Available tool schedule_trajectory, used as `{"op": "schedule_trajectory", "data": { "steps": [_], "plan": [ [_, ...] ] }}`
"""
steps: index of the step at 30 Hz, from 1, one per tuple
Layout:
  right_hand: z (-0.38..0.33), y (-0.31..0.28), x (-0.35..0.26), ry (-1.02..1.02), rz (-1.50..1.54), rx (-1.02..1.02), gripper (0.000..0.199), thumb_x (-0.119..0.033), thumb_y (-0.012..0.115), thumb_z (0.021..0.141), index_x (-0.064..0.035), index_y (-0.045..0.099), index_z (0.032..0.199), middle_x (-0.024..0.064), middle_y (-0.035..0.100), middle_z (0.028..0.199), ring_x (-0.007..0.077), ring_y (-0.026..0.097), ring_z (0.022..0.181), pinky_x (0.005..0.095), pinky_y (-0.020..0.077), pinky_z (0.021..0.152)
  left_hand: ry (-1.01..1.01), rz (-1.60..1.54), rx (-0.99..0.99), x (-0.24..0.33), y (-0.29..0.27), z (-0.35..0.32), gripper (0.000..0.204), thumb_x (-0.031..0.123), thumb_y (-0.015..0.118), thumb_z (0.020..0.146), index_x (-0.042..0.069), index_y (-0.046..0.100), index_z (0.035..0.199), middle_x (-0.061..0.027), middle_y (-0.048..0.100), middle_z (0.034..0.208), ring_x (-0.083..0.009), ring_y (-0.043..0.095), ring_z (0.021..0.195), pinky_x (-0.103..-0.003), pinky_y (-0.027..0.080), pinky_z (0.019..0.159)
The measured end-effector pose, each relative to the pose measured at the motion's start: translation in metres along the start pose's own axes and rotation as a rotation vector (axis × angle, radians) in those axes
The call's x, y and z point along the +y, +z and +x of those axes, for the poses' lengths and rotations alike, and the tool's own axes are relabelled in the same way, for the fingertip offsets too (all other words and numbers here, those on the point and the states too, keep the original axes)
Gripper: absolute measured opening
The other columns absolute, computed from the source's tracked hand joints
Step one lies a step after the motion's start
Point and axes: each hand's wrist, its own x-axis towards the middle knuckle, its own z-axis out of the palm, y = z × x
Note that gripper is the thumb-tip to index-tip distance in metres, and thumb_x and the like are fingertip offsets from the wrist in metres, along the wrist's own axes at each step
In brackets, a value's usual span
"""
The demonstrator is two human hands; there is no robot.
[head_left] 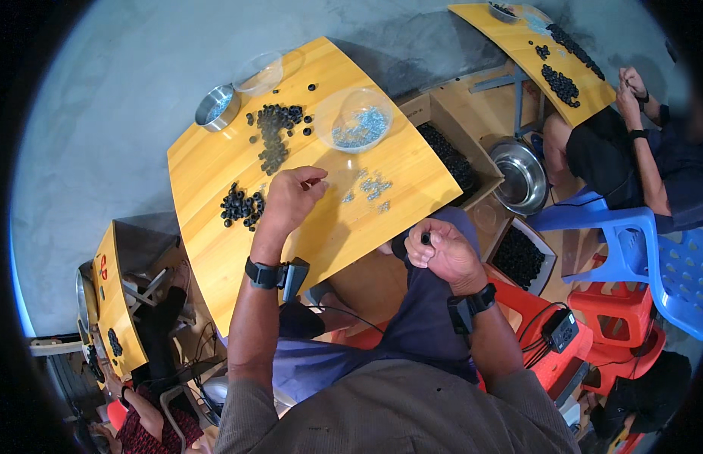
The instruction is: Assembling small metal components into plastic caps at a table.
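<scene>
Over the yellow tabletop, my left hand [293, 198] has its fingertips brought together in a pinch; anything between them is too small to make out. Small silvery metal pieces [376, 186] lie scattered just to its right. Near the table's front right edge, above my thigh, my right hand [451, 256] grips a small black cylindrical part [426, 237] whose open end shows. Left of my left hand sits a pile of black round parts [242, 206]. Farther back are more black parts [279, 118] and a clear plastic bowl [354, 91] holding many silvery pieces.
A steel bowl [217, 108] and a clear lid or shallow dish [258, 73] stand at the table's far left edge. Right of the table are cardboard boxes of black parts [522, 256], a steel basin [520, 175] and plastic stools [613, 314]. Other people work at tables on both sides.
</scene>
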Motion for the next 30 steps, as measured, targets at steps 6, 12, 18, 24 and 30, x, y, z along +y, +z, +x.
{"op": "schedule_trajectory", "data": {
  "steps": [6, 12, 18, 24, 30],
  "plan": [
    [-0.001, 0.000, -0.001, -0.001, -0.004, 0.034, 0.030, -0.032, 0.065, 0.097, -0.0029, 0.063, 0.106, -0.0024, 0.046, 0.074, 0.0097, 0.044, 0.070, 0.0244, 0.0379, 0.062, 0.072, 0.086, 0.083, 0.015, 0.020, -0.017, 0.016, 0.007, 0.074, 0.083, -0.001, 0.074, 0.098, -0.0105, 0.072, 0.083, -0.0158, 0.065, 0.071, -0.030, 0.053, 0.068],
    [-0.002, 0.000, 0.000, -0.011, -0.014, 0.023, 0.031, -0.033, 0.065, 0.097, -0.0026, 0.063, 0.106, -0.0019, 0.047, 0.074, 0.0096, 0.044, 0.069, 0.0246, 0.0378, 0.063, 0.210, 0.143, 0.020, 0.046, 0.058, -0.036, 0.014, 0.008, 0.074, 0.080, 0.004, 0.074, 0.093, -0.0129, 0.068, 0.083, -0.0295, 0.068, 0.073, -0.036, 0.054, 0.067],
    [-0.003, -0.004, -0.001, -0.008, 0.005, 0.016, 0.031, -0.032, 0.065, 0.097, -0.0029, 0.064, 0.107, -0.0013, 0.048, 0.075, 0.0093, 0.044, 0.069, 0.0244, 0.0382, 0.063, 0.287, 0.265, -0.009, 0.057, 0.062, -0.033, 0.012, 0.014, 0.072, 0.082, 0.006, 0.074, 0.090, -0.0133, 0.065, 0.081, -0.0340, 0.066, 0.073, -0.041, 0.053, 0.066],
    [-0.004, -0.004, 0.000, -0.012, 0.021, 0.022, 0.030, -0.031, 0.064, 0.098, -0.0024, 0.064, 0.109, 0.0002, 0.051, 0.077, 0.0097, 0.046, 0.069, 0.0245, 0.0385, 0.063, 0.272, 0.314, 0.001, 0.050, 0.059, -0.037, 0.013, 0.016, 0.074, 0.081, 0.005, 0.073, 0.088, -0.0118, 0.067, 0.082, -0.0333, 0.067, 0.073, -0.041, 0.053, 0.067],
    [-0.003, -0.002, 0.002, 0.021, 0.016, 0.028, 0.030, -0.030, 0.064, 0.098, -0.0024, 0.065, 0.111, 0.0003, 0.051, 0.078, 0.0102, 0.047, 0.070, 0.0248, 0.0389, 0.064, 0.167, 0.242, 0.116, 0.039, 0.066, -0.044, 0.011, 0.012, 0.074, 0.080, 0.004, 0.072, 0.087, -0.0129, 0.068, 0.083, -0.0325, 0.068, 0.074, -0.041, 0.054, 0.069]
  ]
}}
